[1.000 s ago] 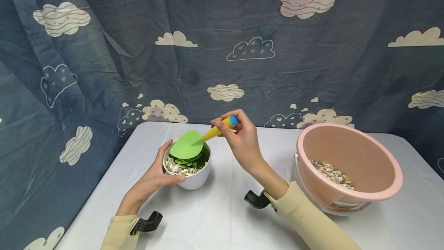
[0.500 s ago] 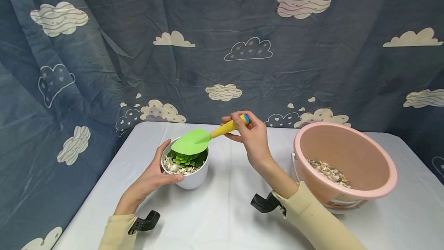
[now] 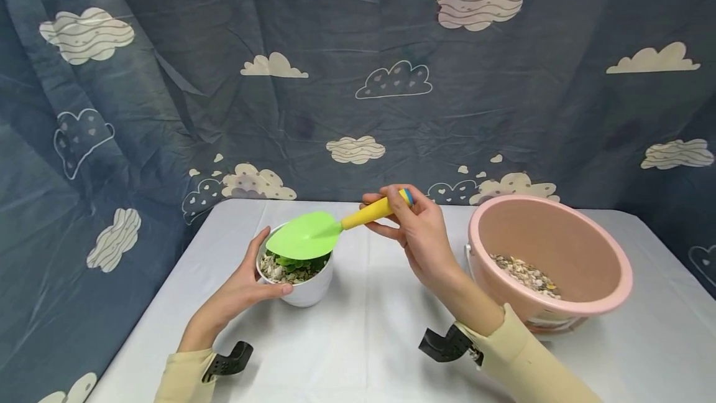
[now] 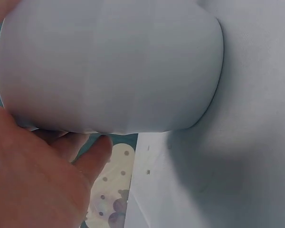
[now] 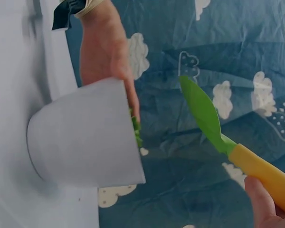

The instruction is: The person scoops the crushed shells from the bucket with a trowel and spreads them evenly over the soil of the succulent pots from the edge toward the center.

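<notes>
A white flowerpot [image 3: 310, 291] stands on the table at centre left, holding pale pebbles [image 3: 274, 266] and a green leafy plant [image 3: 289, 262]. My left hand [image 3: 235, 297] grips the pot's left side, thumb near the front rim and fingers round the back. In my right hand [image 3: 422, 238] is a small trowel, pinched by its yellow handle [image 3: 369, 213]. The trowel's green blade [image 3: 304, 236] hides part of the plant in the head view. From the right wrist, the blade [image 5: 202, 111] shows clear above the pot's rim [image 5: 133, 133], pointing toward it.
A pink bucket [image 3: 621, 278] stands on the right of the white-covered table [image 3: 335, 353], with mixed pebbles [image 3: 526, 275] at its bottom. Behind the table hangs a dark blue cloth [image 3: 313, 117] printed with clouds. Each wrist wears a black camera mount [image 3: 447, 344].
My right hand has moved right and slightly down, bringing the trowel handle to a flatter angle. The blade stays over the pot. My left hand keeps its hold on the pot.
</notes>
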A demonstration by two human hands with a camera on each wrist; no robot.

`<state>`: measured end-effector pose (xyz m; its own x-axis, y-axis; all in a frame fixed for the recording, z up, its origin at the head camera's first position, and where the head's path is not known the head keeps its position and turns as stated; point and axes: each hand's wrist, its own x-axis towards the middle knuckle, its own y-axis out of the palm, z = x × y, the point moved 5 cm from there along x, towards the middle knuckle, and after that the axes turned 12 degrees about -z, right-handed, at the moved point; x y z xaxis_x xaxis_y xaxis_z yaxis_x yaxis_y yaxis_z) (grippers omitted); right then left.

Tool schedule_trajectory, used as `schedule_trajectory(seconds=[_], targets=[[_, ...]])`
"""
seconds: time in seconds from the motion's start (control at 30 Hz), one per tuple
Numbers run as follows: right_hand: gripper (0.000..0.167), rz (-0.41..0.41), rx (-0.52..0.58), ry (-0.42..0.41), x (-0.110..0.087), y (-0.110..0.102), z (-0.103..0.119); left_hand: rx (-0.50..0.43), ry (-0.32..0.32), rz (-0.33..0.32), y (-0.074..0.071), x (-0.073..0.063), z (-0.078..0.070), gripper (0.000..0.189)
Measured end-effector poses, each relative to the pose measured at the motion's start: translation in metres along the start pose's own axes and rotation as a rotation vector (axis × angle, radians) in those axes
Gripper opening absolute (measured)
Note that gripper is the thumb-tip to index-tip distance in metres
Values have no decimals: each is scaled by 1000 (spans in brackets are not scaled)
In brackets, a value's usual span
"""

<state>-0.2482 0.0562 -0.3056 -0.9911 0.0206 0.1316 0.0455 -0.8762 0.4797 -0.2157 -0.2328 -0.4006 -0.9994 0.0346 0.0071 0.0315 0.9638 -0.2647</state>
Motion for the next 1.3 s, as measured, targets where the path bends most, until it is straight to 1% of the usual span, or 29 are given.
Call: schedule_trajectory(seconds=[0.13,0.27,0.47,0.7,0.77,0.83,1.0,1.03,1.13,1.2,1.3], targets=[[37,9,20,-6,-8,-3,10,16,-5,-2,0,0,-1,117],[34,14,19,-12,-15,-7,20,36,8,-15,-2,-2,-3,116],[25,23,15,-60,-25,-17,38,49,84,-34,-8,-5,-10,111],[20,48,45,-142,-33,-33,58,120,177,-74,-18,-12,-25,105],[20,64,63,-159,-35,-39,64,150,191,-89,-19,-15,-30,104],[20,74,79,-174,-36,-47,69,196,178,-101,-19,-18,-35,102],[19,79,110,-196,-36,-66,83,311,117,-111,-14,-25,-50,101],[19,80,115,-200,-36,-69,86,324,116,-112,-13,-26,-54,102],[20,88,118,-221,-36,-78,95,341,132,-107,-5,-29,-65,103],[21,91,127,-229,-36,-85,101,347,158,-97,1,-30,-72,103],[23,73,97,-244,-35,-95,110,369,201,-83,10,-30,-81,102]])
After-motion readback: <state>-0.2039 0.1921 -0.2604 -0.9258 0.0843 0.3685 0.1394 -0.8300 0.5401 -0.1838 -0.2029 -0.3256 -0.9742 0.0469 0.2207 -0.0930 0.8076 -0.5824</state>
